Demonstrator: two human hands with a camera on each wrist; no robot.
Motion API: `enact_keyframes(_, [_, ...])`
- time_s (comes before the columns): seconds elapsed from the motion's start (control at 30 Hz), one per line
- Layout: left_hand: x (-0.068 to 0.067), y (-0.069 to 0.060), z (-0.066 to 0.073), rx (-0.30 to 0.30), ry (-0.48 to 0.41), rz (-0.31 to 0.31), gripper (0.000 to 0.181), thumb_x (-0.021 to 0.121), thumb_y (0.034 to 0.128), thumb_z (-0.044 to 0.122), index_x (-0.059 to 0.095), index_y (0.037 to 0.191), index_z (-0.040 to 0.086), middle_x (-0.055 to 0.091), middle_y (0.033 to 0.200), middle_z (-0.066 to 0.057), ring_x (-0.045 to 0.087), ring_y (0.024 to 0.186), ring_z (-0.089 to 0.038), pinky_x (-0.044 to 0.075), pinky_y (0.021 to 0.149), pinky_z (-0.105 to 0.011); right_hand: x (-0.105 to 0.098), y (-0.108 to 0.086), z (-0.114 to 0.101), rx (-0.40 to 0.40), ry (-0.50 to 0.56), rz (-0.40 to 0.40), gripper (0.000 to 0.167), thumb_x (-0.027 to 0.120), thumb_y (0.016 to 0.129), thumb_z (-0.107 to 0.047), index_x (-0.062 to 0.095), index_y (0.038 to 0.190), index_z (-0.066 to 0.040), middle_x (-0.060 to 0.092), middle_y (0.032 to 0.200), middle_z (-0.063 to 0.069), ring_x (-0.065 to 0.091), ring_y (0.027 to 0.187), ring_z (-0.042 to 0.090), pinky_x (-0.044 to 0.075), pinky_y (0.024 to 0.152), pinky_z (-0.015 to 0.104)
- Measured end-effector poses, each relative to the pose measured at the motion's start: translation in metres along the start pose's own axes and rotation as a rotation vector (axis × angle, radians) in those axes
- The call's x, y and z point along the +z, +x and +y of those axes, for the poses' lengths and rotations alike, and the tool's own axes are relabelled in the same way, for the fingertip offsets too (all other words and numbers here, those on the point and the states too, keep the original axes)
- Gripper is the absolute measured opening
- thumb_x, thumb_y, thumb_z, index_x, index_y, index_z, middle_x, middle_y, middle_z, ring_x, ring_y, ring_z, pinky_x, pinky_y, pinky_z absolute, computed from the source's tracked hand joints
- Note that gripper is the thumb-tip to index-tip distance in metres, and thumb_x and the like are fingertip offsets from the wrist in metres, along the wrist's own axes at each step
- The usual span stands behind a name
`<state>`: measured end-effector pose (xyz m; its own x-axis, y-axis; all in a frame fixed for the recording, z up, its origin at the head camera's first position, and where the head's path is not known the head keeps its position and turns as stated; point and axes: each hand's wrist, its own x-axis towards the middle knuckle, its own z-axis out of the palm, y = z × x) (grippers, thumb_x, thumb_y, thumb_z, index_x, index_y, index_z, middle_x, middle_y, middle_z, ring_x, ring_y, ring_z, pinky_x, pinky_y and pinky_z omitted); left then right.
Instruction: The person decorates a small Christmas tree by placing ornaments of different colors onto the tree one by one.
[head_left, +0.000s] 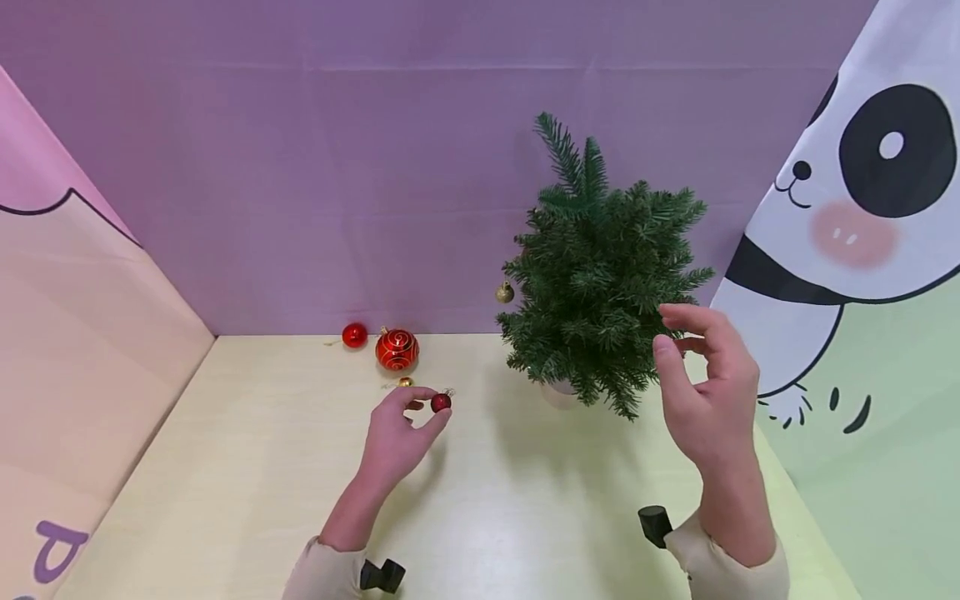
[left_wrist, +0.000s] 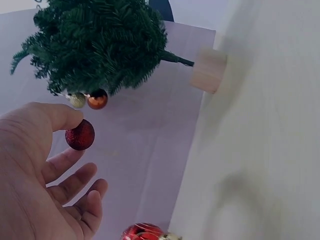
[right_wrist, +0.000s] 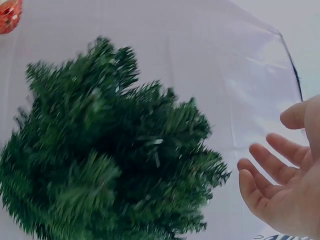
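My left hand (head_left: 397, 437) pinches a small dark red ball (head_left: 441, 402) between thumb and index finger, above the table; the left wrist view shows the same ball (left_wrist: 80, 134) with the other fingers spread loosely. My right hand (head_left: 712, 392) is at the right side of the green tree (head_left: 600, 283), fingers loosely bent and holding nothing. The right wrist view shows that hand (right_wrist: 285, 175) apart from the branches (right_wrist: 110, 150). On the tree's left side hang a gold ball (head_left: 505, 292) and, in the left wrist view, an orange one (left_wrist: 97, 99).
A bright red ball (head_left: 355, 335), a larger red ball with gold swirls (head_left: 397, 349) and a small gold ball (head_left: 406, 382) lie at the table's back left. The tree's wooden base (left_wrist: 209, 70) stands near the back edge. A purple cloth (head_left: 337, 167) hangs behind.
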<state>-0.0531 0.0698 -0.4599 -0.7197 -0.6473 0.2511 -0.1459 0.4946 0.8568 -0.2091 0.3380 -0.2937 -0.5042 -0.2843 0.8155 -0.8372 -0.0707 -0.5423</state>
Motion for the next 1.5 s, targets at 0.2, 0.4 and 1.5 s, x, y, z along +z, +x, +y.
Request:
enact_keyframes(0.2, [-0.002, -0.003, 0.009, 0.056, -0.013, 0.004, 0.024, 0.079, 0.0806, 0.017, 0.071, 0.102, 0.012, 0.065, 0.099, 0.003, 0.059, 0.093, -0.019, 0.049, 0.075, -0.042, 0.009, -0.002, -0.009, -0.049, 0.054, -0.101, 0.017, 0.058, 0.088, 0.004, 0.067, 0.103, 0.007, 0.065, 0.099, -0.004, 0.059, 0.089, 0.011, 0.046, 0.079, 0.023])
enact_keyframes(0.4, [-0.005, -0.006, 0.024, 0.098, -0.032, 0.014, 0.025, 0.081, 0.0794, 0.016, 0.071, 0.103, 0.015, 0.065, 0.099, 0.006, 0.058, 0.093, -0.016, 0.047, 0.074, -0.037, 0.018, -0.010, -0.017, -0.058, 0.085, -0.238, 0.025, 0.060, 0.083, 0.013, 0.068, 0.103, 0.001, 0.065, 0.100, 0.006, 0.060, 0.090, 0.013, 0.047, 0.077, 0.023])
enact_keyframes(1.5, [-0.032, -0.024, 0.106, 0.521, -0.185, -0.032, 0.033, 0.082, 0.0773, 0.013, 0.069, 0.107, 0.017, 0.065, 0.105, 0.004, 0.058, 0.100, -0.014, 0.046, 0.074, -0.034, 0.071, -0.039, -0.014, 0.373, 0.163, -0.724, 0.030, 0.043, 0.105, -0.025, 0.070, 0.110, -0.013, 0.066, 0.105, -0.005, 0.060, 0.095, 0.014, 0.050, 0.080, 0.039])
